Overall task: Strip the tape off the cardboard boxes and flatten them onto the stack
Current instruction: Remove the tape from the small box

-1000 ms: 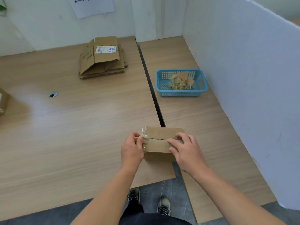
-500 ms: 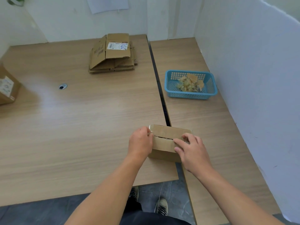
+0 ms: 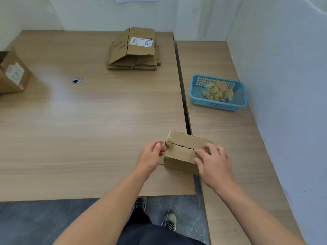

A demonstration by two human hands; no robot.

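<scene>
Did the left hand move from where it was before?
Yes. The left hand has drawn leftward off the end of the cardboard box, away from the gap between the tables, its fingers pinching crumpled tape.

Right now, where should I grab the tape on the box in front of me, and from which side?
Probably the crumpled loose end of the tape at the box's left end, from the left: it stands clear of the cardboard, bunched enough to pinch.
</scene>
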